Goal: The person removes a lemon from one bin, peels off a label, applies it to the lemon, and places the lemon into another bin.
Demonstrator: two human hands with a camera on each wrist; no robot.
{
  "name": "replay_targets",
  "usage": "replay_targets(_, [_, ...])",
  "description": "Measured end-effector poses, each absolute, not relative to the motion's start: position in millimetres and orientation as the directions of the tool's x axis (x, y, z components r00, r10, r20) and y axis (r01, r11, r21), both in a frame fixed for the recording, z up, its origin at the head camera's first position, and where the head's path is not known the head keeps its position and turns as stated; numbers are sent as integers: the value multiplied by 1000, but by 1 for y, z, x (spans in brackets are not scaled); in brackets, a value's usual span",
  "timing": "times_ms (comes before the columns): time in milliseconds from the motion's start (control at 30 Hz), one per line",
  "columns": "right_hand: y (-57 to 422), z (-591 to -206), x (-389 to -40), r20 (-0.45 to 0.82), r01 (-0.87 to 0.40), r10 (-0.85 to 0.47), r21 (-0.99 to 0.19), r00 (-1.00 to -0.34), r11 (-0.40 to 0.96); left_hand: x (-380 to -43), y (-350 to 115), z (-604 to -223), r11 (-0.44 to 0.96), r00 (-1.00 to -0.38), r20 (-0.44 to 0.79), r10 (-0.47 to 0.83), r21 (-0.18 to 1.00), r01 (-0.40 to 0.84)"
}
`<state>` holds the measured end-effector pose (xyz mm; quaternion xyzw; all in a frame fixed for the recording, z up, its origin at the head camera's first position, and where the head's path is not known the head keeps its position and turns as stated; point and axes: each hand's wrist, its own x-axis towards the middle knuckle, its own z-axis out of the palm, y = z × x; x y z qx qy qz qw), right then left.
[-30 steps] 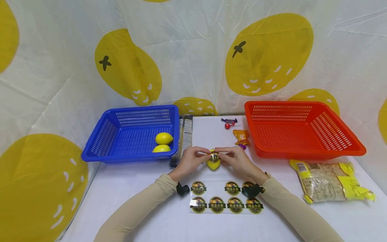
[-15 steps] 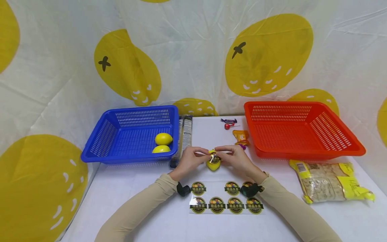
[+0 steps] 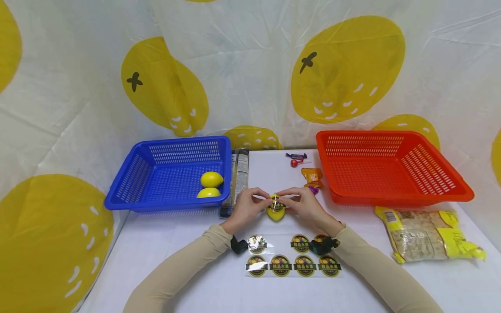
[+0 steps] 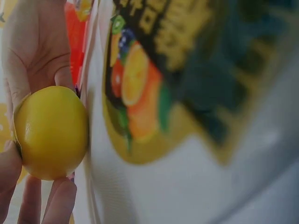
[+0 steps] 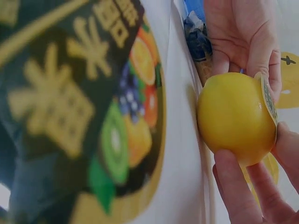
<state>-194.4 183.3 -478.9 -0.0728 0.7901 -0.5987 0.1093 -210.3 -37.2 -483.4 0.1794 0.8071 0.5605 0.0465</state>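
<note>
Pinching one yellow lemon (image 3: 275, 215) from opposite sides, my left grip (image 3: 246, 206) and my right grip (image 3: 306, 205) are facing each other across it, neither sitting clearly nearer. From this end of the link I am reading the lemon as lying between them, its long axis pointing roughly toward and away from the body, crosswise to the line joining the two grips. A round sticker (image 3: 277, 205) is covering part of its upward face, and that is the relation I am judging decisive: thumbs (image 5: 286, 140) are meeting the sticker's edge on top while fingers (image 5: 236, 186) are curling beneath. In the right wrist view, part of that edge is seemingly standing off the curved skin. Whether the lemon is bearing on the desk (image 3: 219, 291) I cannot tell. The sticker sheet (image 3: 278, 244) is lying just nearer the body.
</note>
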Motion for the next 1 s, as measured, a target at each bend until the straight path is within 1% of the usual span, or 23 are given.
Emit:
replay_targets(167, [182,-478,-194,-110,57,-238,-974,-965,219,-210,-36,-482,331,-932,129,337,911,246])
replay_targets(267, [181,-477,-194,-129,81,-220,-973,-967,217,-208,-35,-480,364,-936,118,331,900,241])
replay_targets(367, [179,-477,-194,-140,91,-193,-966,-971,242,-206,-33,-479,386,-937,114,330,889,245])
replay_targets(667, [174,-475,-194,-121,67,-159,-949,-980,307,-204,-31,-480,398,-937,123,326,881,254])
replay_targets(1000, [173,-473,-196,-151,96,-149,-941,-977,324,-205,-33,-479,394,-935,131,329,881,262])
